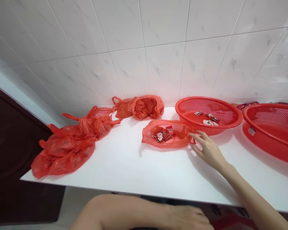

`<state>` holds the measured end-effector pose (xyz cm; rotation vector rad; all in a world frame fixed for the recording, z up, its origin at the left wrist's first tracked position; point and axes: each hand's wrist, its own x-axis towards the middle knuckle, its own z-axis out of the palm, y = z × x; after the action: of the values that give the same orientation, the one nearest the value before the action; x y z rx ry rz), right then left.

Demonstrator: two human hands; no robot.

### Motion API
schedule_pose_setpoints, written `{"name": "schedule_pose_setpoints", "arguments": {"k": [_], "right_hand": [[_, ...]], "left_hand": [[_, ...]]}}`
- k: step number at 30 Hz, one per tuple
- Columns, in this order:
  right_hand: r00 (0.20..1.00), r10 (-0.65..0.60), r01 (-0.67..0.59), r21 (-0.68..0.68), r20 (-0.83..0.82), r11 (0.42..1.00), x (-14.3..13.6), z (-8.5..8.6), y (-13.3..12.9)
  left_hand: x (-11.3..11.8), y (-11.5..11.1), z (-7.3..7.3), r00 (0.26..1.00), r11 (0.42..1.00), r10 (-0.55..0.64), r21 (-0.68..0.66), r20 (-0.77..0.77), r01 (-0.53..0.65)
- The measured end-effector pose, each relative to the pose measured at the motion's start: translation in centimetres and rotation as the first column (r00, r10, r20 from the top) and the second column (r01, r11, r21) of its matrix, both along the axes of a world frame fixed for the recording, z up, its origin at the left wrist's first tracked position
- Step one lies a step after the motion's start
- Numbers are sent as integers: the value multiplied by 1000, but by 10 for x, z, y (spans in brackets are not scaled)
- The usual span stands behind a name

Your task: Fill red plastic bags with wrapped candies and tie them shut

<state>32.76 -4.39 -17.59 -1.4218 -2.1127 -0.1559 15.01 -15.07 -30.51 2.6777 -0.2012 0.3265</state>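
My right hand (207, 150) pinches the right-hand end of a thin red plastic bag (182, 140) between thumb and fingers. The bag lies on its side on the white table, its mouth spread, and several small wrapped packets (164, 134) show inside. Low in the view, below the table's front edge, my left hand (188, 217) hangs with its back towards me; its fingers run out of the picture. Just behind my right hand stands a red plastic colander (208, 127) with several small packets and a round white piece at its bottom.
A second red colander (273, 134) stands at the right edge. Several knotted red bags (69, 143) are heaped at the left end of the white table (124, 166). By the tiled wall (124, 70) lies a bag stuffed with crumpled red plastic (147, 108).
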Motion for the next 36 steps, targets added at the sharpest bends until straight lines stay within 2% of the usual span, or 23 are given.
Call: {"name": "schedule_pose_setpoints", "arguments": {"k": [3,5,7,8,9,10,11,12,13,14,15,16,17,18,19,20,22,25,27,29,31,33,36], "right_hand": [[999,-48,49,-55,4,997,0,0,0],[999,-53,53,-92,-3,994,2,1,0],[999,-30,28,-121,-21,992,4,3,0],[999,-9,4,-133,-37,991,4,5,1],[998,16,-25,-145,-59,989,4,7,1],[995,42,-55,-157,-88,986,4,10,0],[990,62,-83,-168,-126,982,4,13,0],[982,74,-104,-175,-172,979,4,17,0],[971,76,-118,-179,-225,977,4,21,0],[956,73,-128,-181,-285,975,4,26,0],[934,69,-140,-183,-350,973,3,31,0],[906,66,-156,-186,-418,970,2,36,1],[873,62,-174,-190,-484,966,1,42,2],[836,59,-197,-198,-546,960,0,49,3],[797,54,-223,-210,-601,952,-2,56,5],[761,46,-250,-227,-648,941,-5,64,7],[702,28,-313,-273,-712,910,-9,82,12],[648,18,-390,-312,-761,866,-11,117,22],[584,59,-394,-219,-810,893,-9,145,28],[489,154,-398,-62,-858,915,-7,172,33],[374,268,-370,122,-888,921,-7,194,35],[313,340,-355,222,-887,908,-11,205,35],[389,290,-407,120,-874,906,-18,208,34]], "left_hand": [[19,10,21,991,977,-120,173,-55,128],[22,13,40,977,951,-210,223,-36,213],[14,17,63,976,942,-215,271,38,197],[6,21,77,986,948,-145,297,86,114],[-6,26,91,991,948,-24,319,133,-20],[-20,34,106,975,931,95,330,202,-159],[-36,42,121,932,890,232,326,277,-319],[-53,52,135,862,825,357,312,361,-472],[-70,62,148,753,714,516,280,408,-641],[-87,72,159,595,559,664,228,454,-797],[-102,82,168,421,379,773,186,474,-906],[-116,90,175,274,221,848,167,454,-961],[-127,98,181,158,100,899,159,409,-982],[-137,105,186,71,21,938,151,338,-988],[-145,111,190,20,-13,969,134,245,-991],[-151,117,195,-5,-19,989,95,146,-995],[-159,127,210,-11,-11,1000,-69,-2,-998],[-160,137,252,32,10,999,-423,-44,-906],[-157,138,290,60,54,998,-563,9,-824],[-151,135,326,89,137,990,-650,106,-747],[-146,130,351,111,231,970,-670,217,-705],[-141,125,362,121,281,953,-655,279,-702],[-138,121,364,130,261,961,-646,244,-717]]}}
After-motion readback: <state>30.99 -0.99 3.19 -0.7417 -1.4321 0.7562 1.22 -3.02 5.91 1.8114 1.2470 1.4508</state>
